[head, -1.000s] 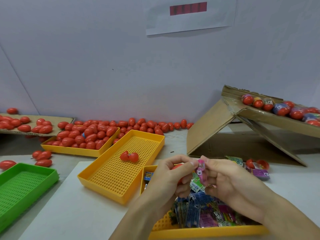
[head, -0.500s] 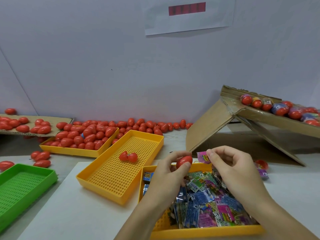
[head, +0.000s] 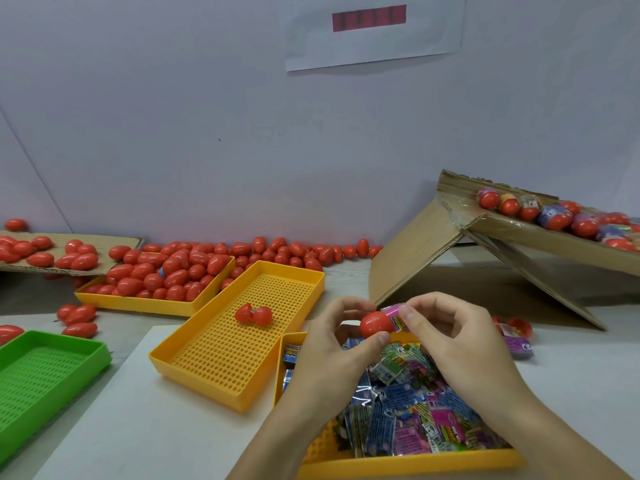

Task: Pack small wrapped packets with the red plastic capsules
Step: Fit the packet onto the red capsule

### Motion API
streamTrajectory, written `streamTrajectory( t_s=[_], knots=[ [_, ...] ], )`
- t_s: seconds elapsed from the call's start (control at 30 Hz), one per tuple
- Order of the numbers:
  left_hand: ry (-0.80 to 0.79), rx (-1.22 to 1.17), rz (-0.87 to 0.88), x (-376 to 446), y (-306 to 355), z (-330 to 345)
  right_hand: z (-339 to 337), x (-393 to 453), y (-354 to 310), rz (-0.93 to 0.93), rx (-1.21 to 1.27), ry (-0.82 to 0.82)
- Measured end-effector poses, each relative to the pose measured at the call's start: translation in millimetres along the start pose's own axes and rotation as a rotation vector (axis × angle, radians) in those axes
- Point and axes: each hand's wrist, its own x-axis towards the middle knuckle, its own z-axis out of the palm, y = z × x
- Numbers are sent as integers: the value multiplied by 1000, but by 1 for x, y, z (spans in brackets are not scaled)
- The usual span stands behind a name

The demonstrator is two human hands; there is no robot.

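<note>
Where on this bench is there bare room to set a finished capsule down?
Bare patches: the green tray floor; the middle yellow tray apart from one open capsule; the white sheet near the camera. Crowded: the packet tray, the far capsule tray, the wall edge.

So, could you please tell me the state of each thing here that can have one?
red capsule: closed, gripped by the left hand
pink packet: pinched by the right hand, against the capsule
middle yellow tray: holds one opened capsule
near yellow tray: full of packets
green tray: nothing visible inside
</note>
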Motion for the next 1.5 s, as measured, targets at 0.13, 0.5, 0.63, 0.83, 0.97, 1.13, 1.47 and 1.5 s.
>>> streamTrajectory(
  t_s=[0.13, 0.5, 0.63, 0.83, 0.97, 1.13, 1.47, 1.5],
  knots=[
    [6, -33, -4, 2, -3, 0, -1, -1, -3, -8, 55, -14],
    [-2, -67, -16, 3, -4, -2, -2, -2, -7, 24, 75, 12],
    [10, -54, -20, 3, -5, -2, -2, -1, -7, 52, 50, -2],
    [-18, -60, -19, 3, -4, -2, -3, -1, -4, 60, 51, -2],
    [-31, -35, -16, 2, -3, -2, -5, 0, -1, 84, 63, -38],
    [-47, -4, -30, 1, -3, -1, -5, 0, -5, 153, 137, -67],
    [-42, 20, -32, 2, -2, -1, -3, -2, -7, 88, 90, -17],
    [-42, 27, -33, 2, -1, -1, -3, -3, -7, 71, 73, -15]
  ],
)
